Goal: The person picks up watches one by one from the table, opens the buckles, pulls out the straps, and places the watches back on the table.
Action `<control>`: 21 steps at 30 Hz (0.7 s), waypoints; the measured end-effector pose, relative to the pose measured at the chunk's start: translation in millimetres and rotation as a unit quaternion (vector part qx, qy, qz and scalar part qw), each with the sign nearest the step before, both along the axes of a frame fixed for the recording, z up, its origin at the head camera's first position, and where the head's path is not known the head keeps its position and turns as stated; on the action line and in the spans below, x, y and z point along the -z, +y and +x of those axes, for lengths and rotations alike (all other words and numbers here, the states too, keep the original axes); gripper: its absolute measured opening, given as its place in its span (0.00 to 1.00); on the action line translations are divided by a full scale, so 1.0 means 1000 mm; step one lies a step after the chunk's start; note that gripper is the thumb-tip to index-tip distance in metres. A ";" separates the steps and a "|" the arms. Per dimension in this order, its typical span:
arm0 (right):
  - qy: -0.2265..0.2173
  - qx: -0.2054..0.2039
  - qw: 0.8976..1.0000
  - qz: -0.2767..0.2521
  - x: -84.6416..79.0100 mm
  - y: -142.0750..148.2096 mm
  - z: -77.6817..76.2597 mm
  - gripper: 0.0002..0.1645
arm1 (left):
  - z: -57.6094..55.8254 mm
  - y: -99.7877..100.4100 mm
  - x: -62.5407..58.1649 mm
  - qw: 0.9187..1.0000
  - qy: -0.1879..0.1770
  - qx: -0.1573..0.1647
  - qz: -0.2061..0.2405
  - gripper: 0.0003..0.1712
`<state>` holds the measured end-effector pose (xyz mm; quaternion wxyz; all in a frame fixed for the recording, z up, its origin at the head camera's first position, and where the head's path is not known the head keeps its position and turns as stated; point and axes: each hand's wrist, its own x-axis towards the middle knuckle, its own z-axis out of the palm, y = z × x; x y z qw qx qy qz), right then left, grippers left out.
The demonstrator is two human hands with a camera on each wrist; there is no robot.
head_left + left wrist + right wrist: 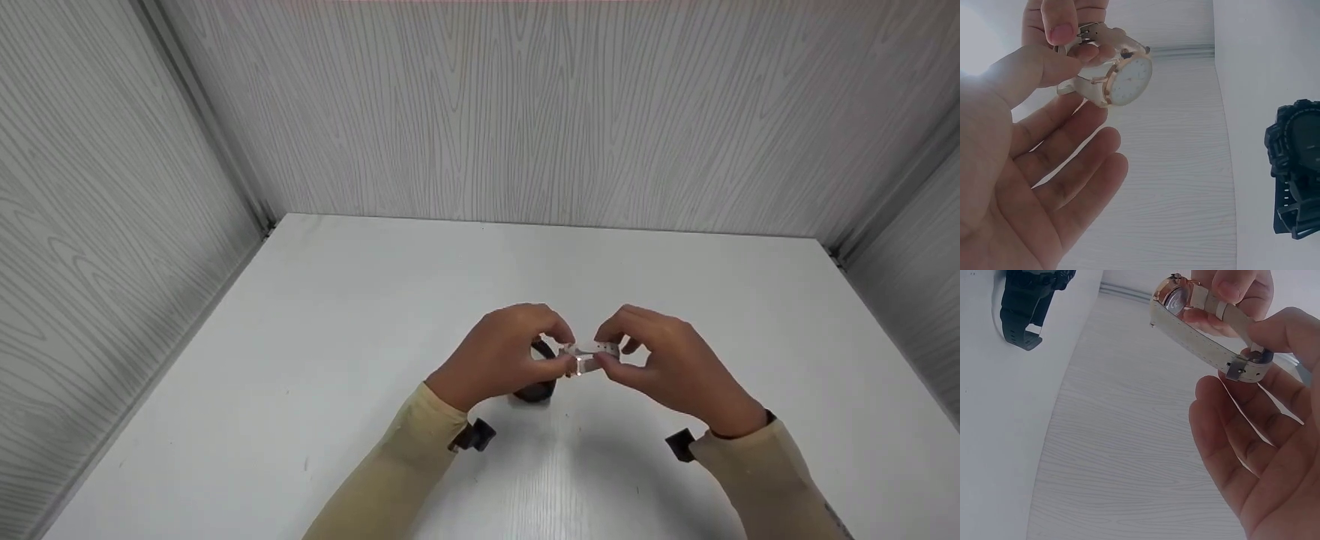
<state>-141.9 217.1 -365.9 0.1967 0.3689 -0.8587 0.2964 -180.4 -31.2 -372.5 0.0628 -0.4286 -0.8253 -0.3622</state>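
Note:
Both hands hold a white-strapped watch (592, 357) a little above the white table (360, 337). It has a rose-gold case and a white dial (1130, 80). My left hand (559, 354) pinches the watch near its case with thumb and forefinger, and its other fingers (1081, 169) lie straight. My right hand (609, 349) pinches the strap at the metal buckle (1237, 367) with thumb and forefinger, the remaining fingers (1224, 439) loosely spread. A black watch (537, 390) lies on the table just below the left hand, with neither hand on it.
Grey wood-grain walls (525, 112) close the table in at the back and on both sides. The black watch (1295, 169) lies near the left hand and also shows in the right wrist view (1030, 304). Black camera mounts (477, 435) sit on both wrists.

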 end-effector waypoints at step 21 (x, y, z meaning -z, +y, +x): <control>-0.005 0.026 1.000 0.006 -0.005 0.001 0.003 0.15 | 0.002 0.005 -0.002 0.998 0.055 -0.001 -0.017 0.05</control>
